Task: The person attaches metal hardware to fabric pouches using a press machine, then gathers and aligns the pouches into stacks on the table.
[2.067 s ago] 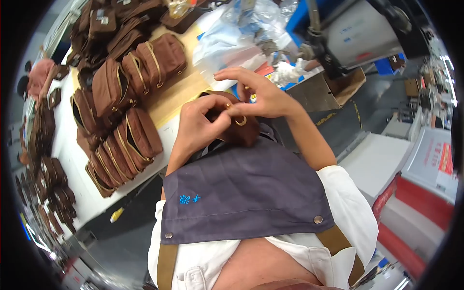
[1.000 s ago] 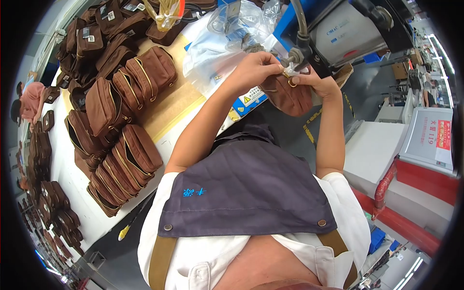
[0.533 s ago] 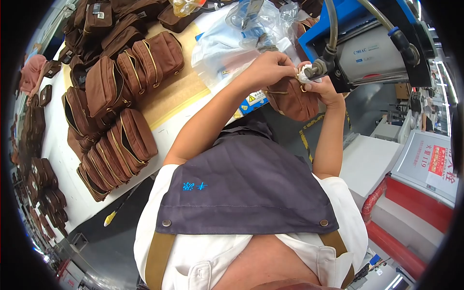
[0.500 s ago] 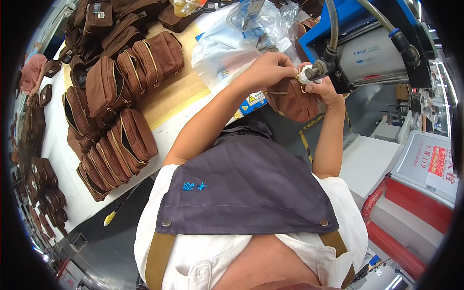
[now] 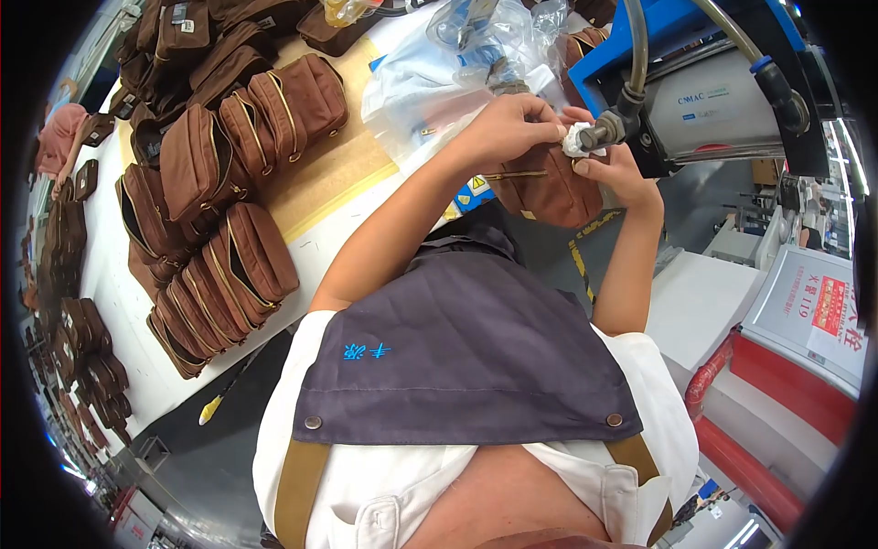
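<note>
A brown fabric pouch (image 5: 553, 190) hangs between my hands, beside the blue press machine (image 5: 695, 105). My left hand (image 5: 512, 133) has its thumb and fingers pinched together near the top edge of the pouch; what lies between the fingertips is too small to make out. On the other side, my right hand (image 5: 617, 174) is closed on the pouch's upper corner, its thumb near a white wad (image 5: 579, 140) on the machine's fitting. The machine partly hides the fingers of my right hand.
Brown zippered pouches (image 5: 229, 284) stand in rows on the white table (image 5: 315, 261), with darker pouches (image 5: 183, 37) behind. Clear plastic bags (image 5: 430, 73) lie near the machine. A red pipe (image 5: 709, 375) and a white cabinet (image 5: 704, 293) are at right. Another person (image 5: 62, 137) is at far left.
From about two seconds ago, both hands and the pouch have moved from in front of my apron rightward to the machine. Over the last half second, the pouch has shifted slightly and the hands barely moved.
</note>
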A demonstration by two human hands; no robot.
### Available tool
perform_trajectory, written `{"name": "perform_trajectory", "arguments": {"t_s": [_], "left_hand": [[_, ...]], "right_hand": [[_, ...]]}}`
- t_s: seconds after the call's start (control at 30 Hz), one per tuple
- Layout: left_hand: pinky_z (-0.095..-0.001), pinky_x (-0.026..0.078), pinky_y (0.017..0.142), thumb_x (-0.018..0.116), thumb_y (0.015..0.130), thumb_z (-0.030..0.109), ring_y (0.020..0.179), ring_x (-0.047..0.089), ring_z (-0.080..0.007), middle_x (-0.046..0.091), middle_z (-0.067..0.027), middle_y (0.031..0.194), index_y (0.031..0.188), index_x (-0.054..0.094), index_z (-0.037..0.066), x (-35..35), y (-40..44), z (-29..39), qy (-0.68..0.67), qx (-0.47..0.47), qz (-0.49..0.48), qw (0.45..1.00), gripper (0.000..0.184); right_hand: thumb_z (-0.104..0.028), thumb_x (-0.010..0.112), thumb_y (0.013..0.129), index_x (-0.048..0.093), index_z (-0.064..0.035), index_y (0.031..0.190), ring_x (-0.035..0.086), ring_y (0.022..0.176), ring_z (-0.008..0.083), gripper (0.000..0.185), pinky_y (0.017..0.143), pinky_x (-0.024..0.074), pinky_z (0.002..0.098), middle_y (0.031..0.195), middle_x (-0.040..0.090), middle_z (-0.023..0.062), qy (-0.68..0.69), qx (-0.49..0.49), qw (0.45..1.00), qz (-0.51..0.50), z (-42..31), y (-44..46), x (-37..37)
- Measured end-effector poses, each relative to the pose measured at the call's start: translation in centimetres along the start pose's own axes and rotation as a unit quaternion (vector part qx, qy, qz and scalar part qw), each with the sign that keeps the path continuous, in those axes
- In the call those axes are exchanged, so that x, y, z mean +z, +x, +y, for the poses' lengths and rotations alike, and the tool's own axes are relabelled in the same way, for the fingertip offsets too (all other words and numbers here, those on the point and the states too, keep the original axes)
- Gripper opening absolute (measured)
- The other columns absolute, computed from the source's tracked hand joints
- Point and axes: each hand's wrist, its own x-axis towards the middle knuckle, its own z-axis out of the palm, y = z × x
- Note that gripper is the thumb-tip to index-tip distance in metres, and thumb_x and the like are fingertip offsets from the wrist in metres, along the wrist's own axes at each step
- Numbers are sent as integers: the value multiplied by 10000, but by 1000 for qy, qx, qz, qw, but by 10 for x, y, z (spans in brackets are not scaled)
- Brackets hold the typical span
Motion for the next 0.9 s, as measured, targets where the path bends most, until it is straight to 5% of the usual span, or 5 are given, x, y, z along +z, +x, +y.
{"name": "perform_trajectory", "arguments": {"t_s": [0.23, 0.33, 0.43, 0.57, 0.9], "left_hand": [[-263, 484, 767, 709, 889, 142, 832, 583, -84, 656, -2, 885, 959, 670, 44, 5, -18, 12, 23, -16, 17, 999, 127], [-281, 516, 816, 683, 897, 109, 896, 637, -121, 688, -59, 994, 1039, 677, 27, -12, -28, 4, 140, 198, 141, 960, 165], [-328, 537, 837, 699, 840, 35, 936, 670, -217, 685, -108, 997, 1035, 700, 16, -82, -36, -19, 221, 243, 326, 886, 195], [-385, 504, 865, 607, 882, 77, 951, 637, -308, 676, -150, 992, 1032, 712, 39, -178, -61, -70, 402, 153, 492, 756, 187], [-453, 499, 816, 670, 863, 226, 944, 629, -356, 633, -174, 1020, 1293, 591, 50, -191, -71, -111, 650, -29, 385, 655, 471]], "right_hand": [[-178, 802, 764, 557, 24, 1289, 647, 1018, 247, 614, 885, 501, 336, 1131, 643, 174, -338, 6, 931, 140, -42, -29, 66], [-144, 787, 741, 626, -3, 1202, 658, 872, 244, 509, 793, 522, 336, 1012, 666, 131, -350, -25, 920, 176, -35, -43, 51], [-141, 763, 700, 632, -32, 1175, 629, 889, 245, 505, 803, 505, 347, 977, 648, 112, -296, -76, 932, 195, -37, -70, 24], [-183, 719, 646, 667, -115, 1130, 578, 1004, 290, 491, 904, 477, 371, 975, 626, 126, -371, 31, 906, 200, -77, -109, -31], [-246, 731, 678, 643, -171, 1220, 613, 1055, 333, 554, 969, 469, 390, 1193, 694, 108, -501, 143, 709, 476, 1, -25, -239]]}}
